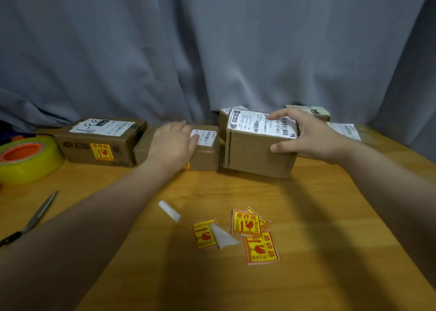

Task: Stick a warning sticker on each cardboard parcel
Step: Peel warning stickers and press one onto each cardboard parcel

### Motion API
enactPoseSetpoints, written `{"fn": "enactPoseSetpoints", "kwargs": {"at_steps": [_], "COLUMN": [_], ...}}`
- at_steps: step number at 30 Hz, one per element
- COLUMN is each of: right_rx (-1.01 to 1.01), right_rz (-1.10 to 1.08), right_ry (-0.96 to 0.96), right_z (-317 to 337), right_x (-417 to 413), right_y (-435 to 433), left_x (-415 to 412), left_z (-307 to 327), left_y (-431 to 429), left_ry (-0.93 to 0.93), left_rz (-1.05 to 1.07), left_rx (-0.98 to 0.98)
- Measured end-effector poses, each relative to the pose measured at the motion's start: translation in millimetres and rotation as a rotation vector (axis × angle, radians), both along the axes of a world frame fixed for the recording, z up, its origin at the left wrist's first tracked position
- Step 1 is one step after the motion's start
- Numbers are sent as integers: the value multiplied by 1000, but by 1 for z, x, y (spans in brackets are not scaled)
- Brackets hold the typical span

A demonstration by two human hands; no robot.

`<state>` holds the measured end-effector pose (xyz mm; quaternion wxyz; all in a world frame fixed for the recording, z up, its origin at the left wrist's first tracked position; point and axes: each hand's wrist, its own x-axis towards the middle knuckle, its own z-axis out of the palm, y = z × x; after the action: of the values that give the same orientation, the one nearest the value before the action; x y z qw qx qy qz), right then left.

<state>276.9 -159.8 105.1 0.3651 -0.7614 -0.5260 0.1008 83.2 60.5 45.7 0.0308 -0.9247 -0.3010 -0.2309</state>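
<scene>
Three cardboard parcels stand in a row at the back of the wooden table (330,216). The left parcel (77,150) carries a yellow-and-red warning sticker (102,151) on its front. My left hand (173,143) lies flat on the small middle parcel (207,156), with a sliver of yellow sticker showing below my wrist. My right hand (309,136) grips the taller right parcel (254,155), fingers on its white shipping label, thumb on its front face. Several loose warning stickers (246,224) lie near me on the table.
A big roll of yellow tape (28,162) with an orange core sits at the far left, scissors (35,216) in front of it. Peeled white backing scraps (169,210) lie by the stickers. More parcels (316,112) stand behind my right hand. A grey curtain hangs behind.
</scene>
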Motion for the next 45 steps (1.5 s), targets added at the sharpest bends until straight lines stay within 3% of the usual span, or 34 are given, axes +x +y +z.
{"fn": "enactPoseSetpoints", "kwargs": {"at_steps": [3, 5, 9, 13, 14, 16, 19, 22, 26, 27, 31, 33, 35, 37, 40, 45], "right_rx": [-40, -53, -67, 287, 293, 108, -270, -369, -465, -471, -373, -221, -91, -36, -37, -124], "right_rz": [77, 110, -69, -133, -80, 25, -22, -149, -154, -159, -172, -162, -109, -35, -12, -53], "right_ry": [10, 30, -212, -366, -342, -304, -294, -243, -201, -184, -166, -148, -14, 110, 69, -142], "right_z": [-12, -25, -41, -41, -43, -56, -78, -88, -92, -92, -93, -94, -93, -89, -88, -84], "right_x": [-12, -23, -34, -80, -92, -108, -120, -122, -124, -125, -129, -130, -133, -136, -136, -132], "right_y": [0, 3, 1, -13, -15, -15, -14, -18, -22, -22, -23, -22, -21, -20, -16, -12], "left_x": [-15, -27, -48, -65, -67, -70, -70, -74, -87, -90, -91, -87, -81, -74, -65, -55], "left_z": [11, 12, 9, 0, -4, -12, -21, -24, -21, -22, -26, -25, -22, -21, -21, -15], "left_y": [-34, -56, -85, -106, -111, -120, -127, -127, -113, -108, -103, -110, -118, -125, -125, -119], "left_ry": [-126, -99, 118, 316, 365, 430, 355, 171, -184, -173, 165, 111, -9, -60, -39, -94], "left_rz": [-189, -293, -324, -402, -399, -384, -392, -347, -202, -162, 61, 29, -132, -255, -297, -341], "left_rx": [-63, -50, -194, -443, -440, -360, -303, -331, -246, -220, -121, -127, -178, -340, -563, -673]}}
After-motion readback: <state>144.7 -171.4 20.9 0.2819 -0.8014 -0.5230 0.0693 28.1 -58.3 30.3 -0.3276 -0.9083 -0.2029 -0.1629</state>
